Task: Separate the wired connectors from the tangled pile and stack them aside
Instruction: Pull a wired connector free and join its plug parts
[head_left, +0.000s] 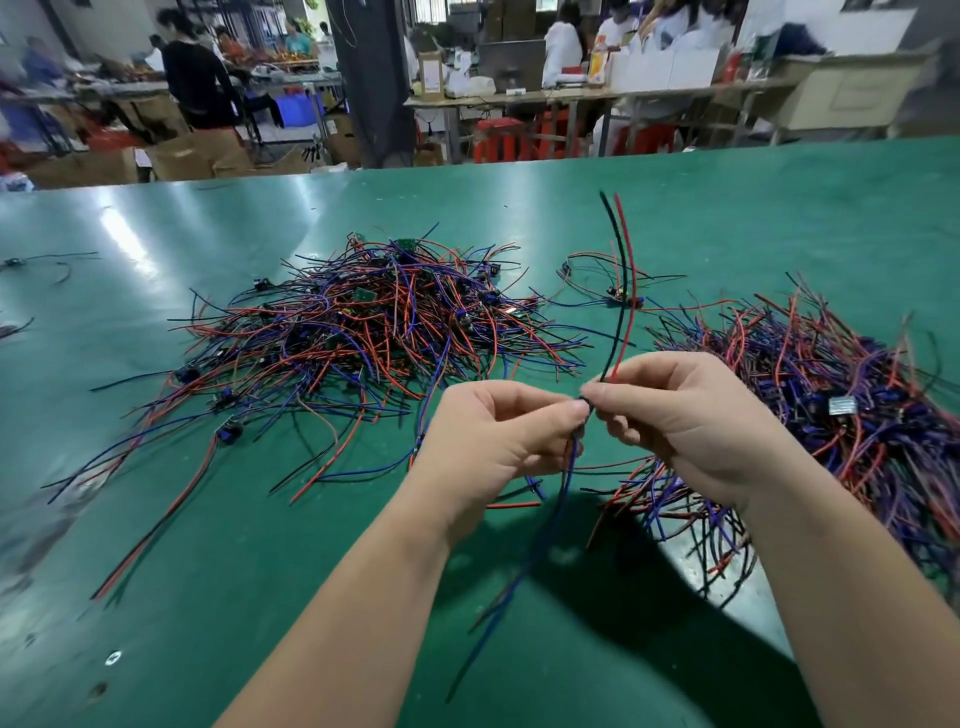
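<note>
Green table (208, 519); hands (488, 441) (691, 421) seemingly pinch connector (584, 402).

1. The tangled pile (374, 332) lies on the surface (182, 571), at 11 o'clock from the person.
2. The sorted stack (831, 410) lies at 2 o'clock, well apart from the pile.
3. One loose connector (621, 297) lies between them, at 1 o'clock.

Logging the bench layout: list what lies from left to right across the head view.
stray wired connector → tangled pile → left hand → held wired connector → right hand → sorted stack
</note>
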